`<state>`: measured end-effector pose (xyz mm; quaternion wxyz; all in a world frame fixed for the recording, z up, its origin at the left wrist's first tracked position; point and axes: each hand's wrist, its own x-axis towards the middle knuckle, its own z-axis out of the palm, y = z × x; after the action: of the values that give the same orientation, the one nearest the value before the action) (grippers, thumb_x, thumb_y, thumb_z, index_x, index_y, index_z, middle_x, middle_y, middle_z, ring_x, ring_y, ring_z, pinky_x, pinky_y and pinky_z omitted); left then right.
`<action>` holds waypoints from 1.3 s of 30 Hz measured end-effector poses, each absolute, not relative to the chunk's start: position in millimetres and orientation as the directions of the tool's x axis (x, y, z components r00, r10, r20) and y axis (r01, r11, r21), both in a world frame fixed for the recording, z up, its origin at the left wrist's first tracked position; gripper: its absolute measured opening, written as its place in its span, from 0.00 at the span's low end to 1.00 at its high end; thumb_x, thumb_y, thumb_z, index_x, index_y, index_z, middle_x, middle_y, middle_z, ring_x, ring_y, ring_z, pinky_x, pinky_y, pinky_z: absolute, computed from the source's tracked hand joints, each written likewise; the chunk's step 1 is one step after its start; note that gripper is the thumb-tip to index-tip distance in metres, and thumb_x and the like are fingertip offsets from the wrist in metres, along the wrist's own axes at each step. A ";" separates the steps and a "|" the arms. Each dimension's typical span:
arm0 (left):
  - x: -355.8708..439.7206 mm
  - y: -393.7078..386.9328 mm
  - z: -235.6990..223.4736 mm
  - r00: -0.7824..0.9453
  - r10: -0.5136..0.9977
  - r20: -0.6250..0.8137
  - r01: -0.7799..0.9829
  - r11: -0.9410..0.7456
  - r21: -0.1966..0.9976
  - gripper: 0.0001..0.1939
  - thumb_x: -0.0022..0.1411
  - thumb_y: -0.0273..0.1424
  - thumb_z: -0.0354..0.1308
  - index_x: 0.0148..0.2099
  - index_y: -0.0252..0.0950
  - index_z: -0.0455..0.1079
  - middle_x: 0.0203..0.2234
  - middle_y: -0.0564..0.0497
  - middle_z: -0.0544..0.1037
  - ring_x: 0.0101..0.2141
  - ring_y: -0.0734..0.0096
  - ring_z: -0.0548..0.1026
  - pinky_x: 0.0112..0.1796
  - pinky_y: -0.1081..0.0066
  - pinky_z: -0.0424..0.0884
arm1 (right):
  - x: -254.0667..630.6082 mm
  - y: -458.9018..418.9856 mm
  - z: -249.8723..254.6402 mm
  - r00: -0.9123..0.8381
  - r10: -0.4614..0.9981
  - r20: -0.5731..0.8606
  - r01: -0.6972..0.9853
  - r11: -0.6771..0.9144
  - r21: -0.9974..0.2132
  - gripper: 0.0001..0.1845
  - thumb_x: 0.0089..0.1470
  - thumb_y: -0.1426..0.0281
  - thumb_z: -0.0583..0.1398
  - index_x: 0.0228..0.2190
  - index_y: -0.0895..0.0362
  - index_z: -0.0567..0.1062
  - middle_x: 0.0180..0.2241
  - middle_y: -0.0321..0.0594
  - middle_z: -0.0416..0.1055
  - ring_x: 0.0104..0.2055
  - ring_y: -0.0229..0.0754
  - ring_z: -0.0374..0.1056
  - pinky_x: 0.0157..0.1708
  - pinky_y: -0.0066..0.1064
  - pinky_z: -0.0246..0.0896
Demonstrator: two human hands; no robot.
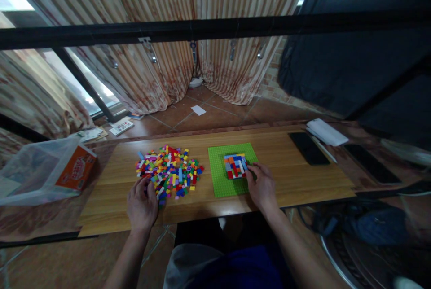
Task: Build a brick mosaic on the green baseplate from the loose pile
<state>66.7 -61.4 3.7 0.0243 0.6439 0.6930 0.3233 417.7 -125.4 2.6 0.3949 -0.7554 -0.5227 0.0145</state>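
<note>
My left hand is at the near left edge of a heap of loose toy building bricks in many colours. Its fingers are curled in and pressed together; what lies between them is hidden. To the right, a green studded baseplate lies flat on the table. A low, roughly square build of toy bricks, mostly red, blue, white and orange, sits on it. My right hand reaches in from the right, with thumb and forefinger closed against the right edge of this build.
The wooden tabletop carries a black phone at the right. Beyond it are a white pouch and another dark flat device. A translucent plastic tub with an orange label stands at the left. A black bar crosses above the far side.
</note>
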 end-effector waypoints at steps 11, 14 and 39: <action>66.2 -62.4 4.0 -0.170 0.910 0.377 0.877 -0.035 0.479 0.19 0.65 0.39 0.47 0.50 0.34 0.70 0.49 0.40 0.75 0.50 0.55 0.71 0.52 0.55 0.67 | 406.9 -128.8 6.6 0.502 0.759 0.416 0.741 -0.129 -0.659 0.17 0.59 0.60 0.53 0.37 0.58 0.77 0.41 0.50 0.73 0.48 0.49 0.65 0.49 0.43 0.61; 65.6 -62.2 3.0 -0.163 0.908 0.387 0.872 -0.051 0.486 0.18 0.65 0.39 0.47 0.49 0.35 0.70 0.49 0.40 0.75 0.50 0.55 0.71 0.52 0.55 0.67 | 406.9 -129.4 9.2 0.484 0.770 0.416 0.731 -0.094 -0.676 0.17 0.59 0.61 0.53 0.39 0.57 0.77 0.41 0.48 0.74 0.46 0.48 0.66 0.49 0.42 0.61; 65.3 -61.8 0.8 -0.157 0.906 0.392 0.872 -0.059 0.487 0.18 0.65 0.38 0.47 0.50 0.35 0.70 0.49 0.40 0.74 0.51 0.56 0.71 0.54 0.55 0.66 | 414.6 -124.0 14.1 0.448 0.808 0.383 0.696 -0.046 -0.717 0.16 0.57 0.59 0.56 0.33 0.54 0.80 0.38 0.45 0.78 0.44 0.47 0.69 0.47 0.42 0.62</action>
<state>65.3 -61.8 0.8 0.0263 0.6485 0.6854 0.3301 414.6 -124.0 14.1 0.4526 -0.7204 -0.5218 0.0620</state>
